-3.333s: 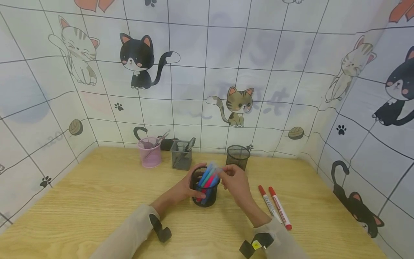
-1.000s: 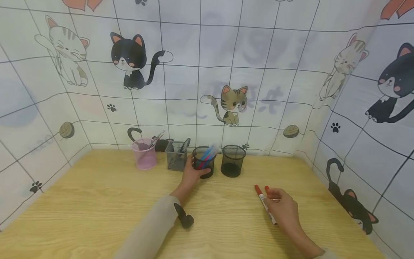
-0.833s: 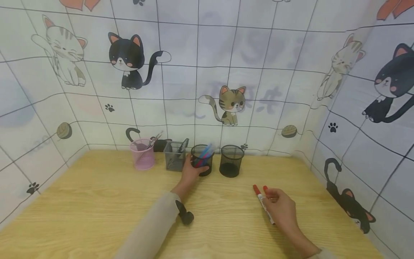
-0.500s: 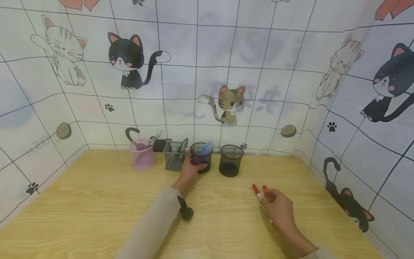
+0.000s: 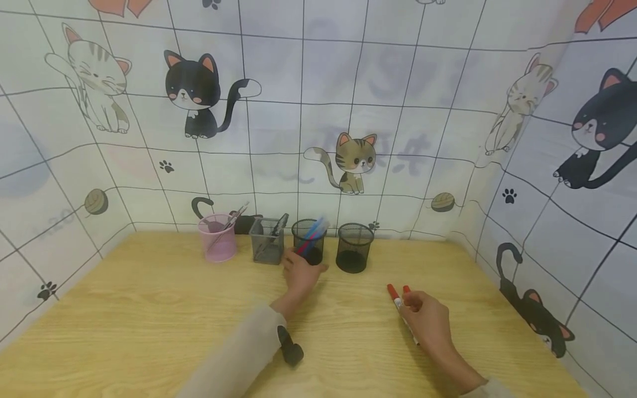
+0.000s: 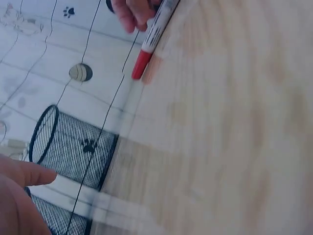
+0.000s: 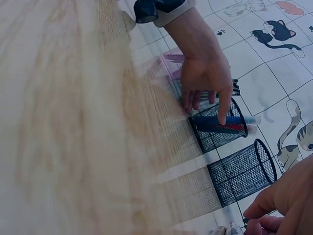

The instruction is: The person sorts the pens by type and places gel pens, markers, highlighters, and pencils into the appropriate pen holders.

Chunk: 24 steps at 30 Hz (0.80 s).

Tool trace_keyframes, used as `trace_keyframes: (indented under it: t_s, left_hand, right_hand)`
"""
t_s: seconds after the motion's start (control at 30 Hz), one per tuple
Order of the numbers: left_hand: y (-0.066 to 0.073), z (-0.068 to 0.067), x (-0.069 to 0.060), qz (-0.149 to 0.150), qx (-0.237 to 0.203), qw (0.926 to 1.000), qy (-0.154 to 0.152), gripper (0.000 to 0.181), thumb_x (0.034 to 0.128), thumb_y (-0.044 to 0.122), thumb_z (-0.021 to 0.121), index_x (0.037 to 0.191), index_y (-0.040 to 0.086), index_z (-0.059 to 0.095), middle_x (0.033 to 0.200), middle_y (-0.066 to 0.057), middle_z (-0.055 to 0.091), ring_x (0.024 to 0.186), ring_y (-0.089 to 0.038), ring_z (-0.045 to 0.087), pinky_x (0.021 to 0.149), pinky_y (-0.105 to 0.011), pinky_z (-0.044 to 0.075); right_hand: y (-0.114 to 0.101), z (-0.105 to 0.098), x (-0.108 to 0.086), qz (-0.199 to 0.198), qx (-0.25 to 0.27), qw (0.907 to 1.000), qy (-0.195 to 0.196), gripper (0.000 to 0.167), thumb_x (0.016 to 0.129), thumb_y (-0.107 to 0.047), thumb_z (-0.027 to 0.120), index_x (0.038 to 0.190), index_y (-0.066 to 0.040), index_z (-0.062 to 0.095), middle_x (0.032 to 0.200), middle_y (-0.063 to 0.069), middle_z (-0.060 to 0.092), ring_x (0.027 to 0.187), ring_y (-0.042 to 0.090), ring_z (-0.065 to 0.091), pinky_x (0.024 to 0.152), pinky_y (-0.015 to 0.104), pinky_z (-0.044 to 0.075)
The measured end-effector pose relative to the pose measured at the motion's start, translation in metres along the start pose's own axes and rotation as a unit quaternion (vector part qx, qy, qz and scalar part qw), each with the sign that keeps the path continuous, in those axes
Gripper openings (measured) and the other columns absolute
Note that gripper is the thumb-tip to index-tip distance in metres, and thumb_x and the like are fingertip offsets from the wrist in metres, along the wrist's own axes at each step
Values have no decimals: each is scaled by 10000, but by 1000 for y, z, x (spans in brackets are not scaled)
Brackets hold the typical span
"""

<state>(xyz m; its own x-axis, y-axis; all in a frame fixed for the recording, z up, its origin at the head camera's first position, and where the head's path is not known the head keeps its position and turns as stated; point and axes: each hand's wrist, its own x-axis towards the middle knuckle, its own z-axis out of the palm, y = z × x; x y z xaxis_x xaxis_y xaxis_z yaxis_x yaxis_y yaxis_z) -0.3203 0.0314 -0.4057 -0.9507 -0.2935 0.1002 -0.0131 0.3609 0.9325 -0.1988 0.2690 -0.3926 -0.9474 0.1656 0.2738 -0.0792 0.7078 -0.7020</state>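
In the head view my left hand [image 5: 302, 276] is just in front of a round black mesh pen holder [image 5: 314, 255] with blue and red pens [image 5: 312, 235] standing in it. Its fingers are spread loosely, and the right wrist view shows the thumb and fingers apart beside the holder. My right hand [image 5: 428, 320] is low over two red-capped markers [image 5: 393, 292] lying on the table, its fingers loosely bent. It hides most of the right marker; whether the fingertips pinch it cannot be seen.
A pink mesh cup [image 5: 220, 249] with pens and a square grey mesh holder [image 5: 269, 249] with black items stand left along the back wall. Another round black mesh holder [image 5: 354, 249], holding nothing, stands to the right. Cat-patterned walls close off the back and sides.
The black holder of pens has moved from the middle of the table back into the row. My left hand has let go and drawn toward me. My right hand has moved from the holder to the markers.
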Motion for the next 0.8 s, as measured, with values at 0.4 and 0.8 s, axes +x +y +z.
trace_keyframes:
  t_s: [0.4,0.8]
  left_hand:
    - [4,28,-9,223,-1640,9643,-2068,835,807,118,757,1450,22,234,1369,-235,377,1277,-395,377,986,-508,396]
    - [6,67,10,478,-1385,9733,-1765,1011,756,206,822,1525,128,171,1508,-144,287,1380,-361,252,1082,-485,285]
  right_hand:
    - [5,3,1,-102,60,9999,24,202,856,-61,681,993,86,662,859,147,681,656,195,646,472,211,491]
    - [3,6,0,32,-55,9999,-113,208,821,-27,705,973,107,660,838,156,684,498,129,579,413,215,472]
